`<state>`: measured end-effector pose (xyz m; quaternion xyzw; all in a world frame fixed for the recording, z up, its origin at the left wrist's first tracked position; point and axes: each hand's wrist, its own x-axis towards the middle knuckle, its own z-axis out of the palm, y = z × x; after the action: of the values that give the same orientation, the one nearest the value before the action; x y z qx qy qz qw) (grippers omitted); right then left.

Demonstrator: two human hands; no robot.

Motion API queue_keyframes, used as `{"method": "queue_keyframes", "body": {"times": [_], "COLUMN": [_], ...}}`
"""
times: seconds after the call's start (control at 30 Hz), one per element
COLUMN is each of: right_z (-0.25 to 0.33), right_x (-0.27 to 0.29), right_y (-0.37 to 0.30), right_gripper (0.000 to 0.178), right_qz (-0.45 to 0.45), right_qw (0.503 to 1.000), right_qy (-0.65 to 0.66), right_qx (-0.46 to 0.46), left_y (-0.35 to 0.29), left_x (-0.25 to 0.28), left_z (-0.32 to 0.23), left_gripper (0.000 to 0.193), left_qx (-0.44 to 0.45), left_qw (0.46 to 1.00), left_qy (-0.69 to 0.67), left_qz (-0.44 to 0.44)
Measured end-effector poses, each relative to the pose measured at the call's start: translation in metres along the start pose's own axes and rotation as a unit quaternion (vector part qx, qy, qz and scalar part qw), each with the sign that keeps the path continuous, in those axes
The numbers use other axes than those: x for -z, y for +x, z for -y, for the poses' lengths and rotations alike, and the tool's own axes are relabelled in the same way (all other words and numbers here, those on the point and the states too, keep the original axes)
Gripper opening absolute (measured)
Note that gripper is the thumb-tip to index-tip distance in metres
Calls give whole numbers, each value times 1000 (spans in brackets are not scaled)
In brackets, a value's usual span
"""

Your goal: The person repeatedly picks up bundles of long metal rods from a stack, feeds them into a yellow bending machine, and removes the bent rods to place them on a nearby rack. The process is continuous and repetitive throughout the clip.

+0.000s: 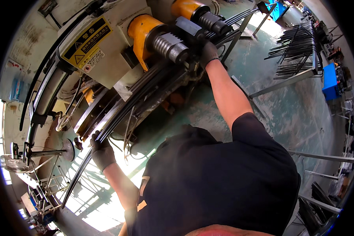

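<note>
Arms Apart Along the Dark Rods [120, 117]

The left hand [102, 154], gloved, is low at near left, fingers curled round the slim, smooth rods, which slant along the machine bed. Their near ends jut past it into open room. The right arm reaches far; its gloved right hand [209, 55] is near a ridged steel cylinder [171, 47], fingers hidden, so its grip cannot be told. Rightward, scuffed green floor [279, 114] opens toward a metal rack [283, 83].
</note>
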<state>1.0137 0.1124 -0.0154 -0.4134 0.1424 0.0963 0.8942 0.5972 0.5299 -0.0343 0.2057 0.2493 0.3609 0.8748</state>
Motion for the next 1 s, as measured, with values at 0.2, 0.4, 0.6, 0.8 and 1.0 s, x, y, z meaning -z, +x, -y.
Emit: {"method": "queue_keyframes", "body": {"times": [0.2, 0.4, 0.6, 0.8, 1.0], "right_z": [-16, -17, -29, -37, -18], "right_x": [-24, -5, -17, -16, -8], "right_y": [6, 39, 48, 30, 34], "right_gripper": [41, 43, 38, 41, 41], "right_qz": [-136, -191, -183, -250, -148], "right_qw": [944, 856, 672, 923, 713], "right_qy": [-296, -455, -705, -278, -671], "right_qx": [58, 157, 137, 95, 139], "left_y": [10, 6, 46, 44, 29], "left_x": [-40, -57, 9, -29, -42], "left_z": [69, 55, -16, 19, 22], "left_gripper": [30, 35, 24, 28, 29], "left_qx": [47, 121, -19, -46, 18], "left_qw": [999, 976, 994, 990, 988], "left_qy": [8, -120, -64, -6, -136], "left_qz": [-16, 133, -81, -135, -64]}}
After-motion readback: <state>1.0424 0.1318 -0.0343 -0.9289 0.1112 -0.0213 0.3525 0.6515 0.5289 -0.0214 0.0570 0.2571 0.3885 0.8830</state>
